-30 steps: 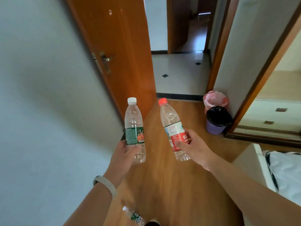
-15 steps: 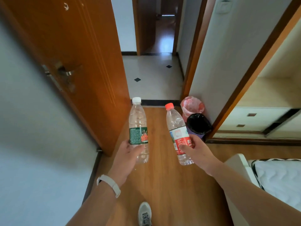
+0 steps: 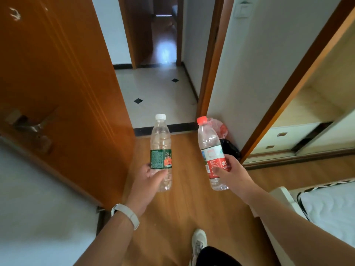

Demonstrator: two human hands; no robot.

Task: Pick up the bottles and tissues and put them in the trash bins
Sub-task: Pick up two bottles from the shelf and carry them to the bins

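My left hand [image 3: 148,182] grips the lower part of a clear empty bottle with a white cap and green label [image 3: 161,148], held upright. My right hand [image 3: 231,174] grips a clear empty bottle with a red cap and red label [image 3: 210,150], tilted slightly left. Behind the red-capped bottle, against the wall by the doorway, stand two trash bins: one lined with a pink bag [image 3: 221,127] and a nearer one lined with a black bag [image 3: 230,147]. Both bins are partly hidden by the bottle and my right hand.
An open orange wooden door [image 3: 63,89] fills the left. A tiled hallway [image 3: 159,95] lies beyond the threshold. A wardrobe with a sliding door [image 3: 307,120] is at right, a bed corner [image 3: 326,206] at lower right. My shoe [image 3: 198,240] steps on the wooden floor.
I have walked forward toward the doorway; the door and the bins are closer, and the bins now sit behind the red-capped bottle. Both hands still hold their bottles.
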